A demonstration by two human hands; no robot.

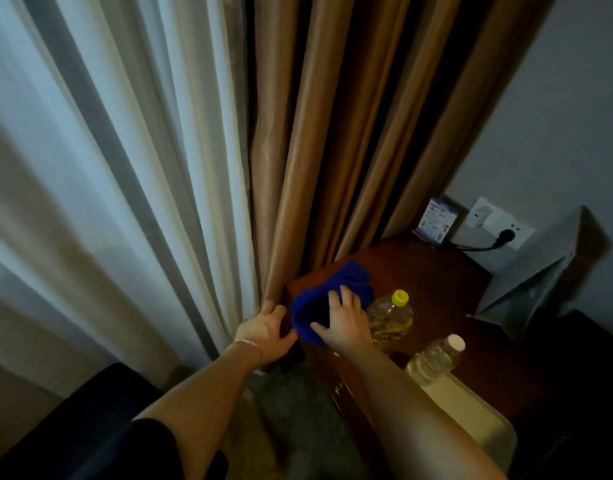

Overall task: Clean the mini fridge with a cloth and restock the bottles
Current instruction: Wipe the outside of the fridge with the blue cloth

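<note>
A blue cloth (336, 287) lies crumpled on the near left corner of a dark red-brown wooden cabinet top (433, 271). My right hand (346, 318) rests on the cloth with fingers spread flat. My left hand (268, 329) grips the cabinet's left front corner beside the curtain, fingers curled over the edge. Right of the cloth stands a bottle with a yellow cap (391, 317) and yellowish contents. A clear bottle with a white cap (435, 356) stands nearer, at the right. The fridge interior is not in view.
White sheer curtains (107, 168) and tan drapes (315, 150) hang behind and left of the cabinet. A small card stand (436, 220), a wall socket with a black plug (504, 233) and a grey folded board (537, 275) sit at the back right. A pale tray (471, 414) lies near right.
</note>
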